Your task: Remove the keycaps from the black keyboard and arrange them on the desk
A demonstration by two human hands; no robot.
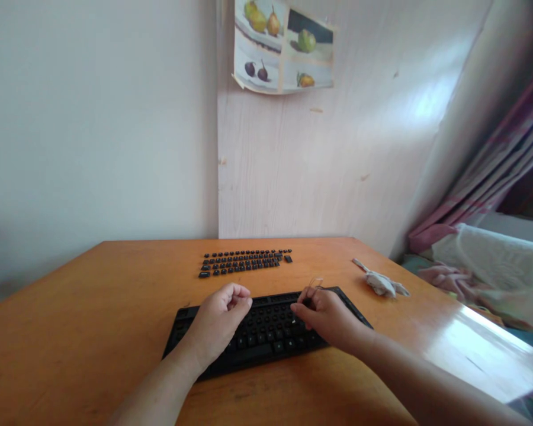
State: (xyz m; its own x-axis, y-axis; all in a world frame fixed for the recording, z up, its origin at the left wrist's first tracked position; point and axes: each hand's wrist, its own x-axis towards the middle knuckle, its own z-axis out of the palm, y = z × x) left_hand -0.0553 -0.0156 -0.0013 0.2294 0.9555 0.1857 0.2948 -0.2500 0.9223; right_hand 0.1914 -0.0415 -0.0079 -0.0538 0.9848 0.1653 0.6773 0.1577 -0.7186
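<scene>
A black keyboard [257,350] lies on the table in front of me, with bare sockets along part of its upper rows. My left hand [224,316] is over its left half, thumb and fingers curled together; whatever they may hold is hidden. Over the right half, my right hand [322,310] is closed on a wire keycap puller [316,282], whose thin wires stick out beyond the fingers. Behind the keyboard, loose black keycaps [242,261] are set out in several rows.
The orange wooden table [93,319] reaches back to the wall. A crumpled pale cloth [384,285] and a brush-like handle [359,264] lie at its right side. A sheet of painted fruit [284,53] hangs on the wall. Curtain [475,177] and bedding [497,266] are at far right.
</scene>
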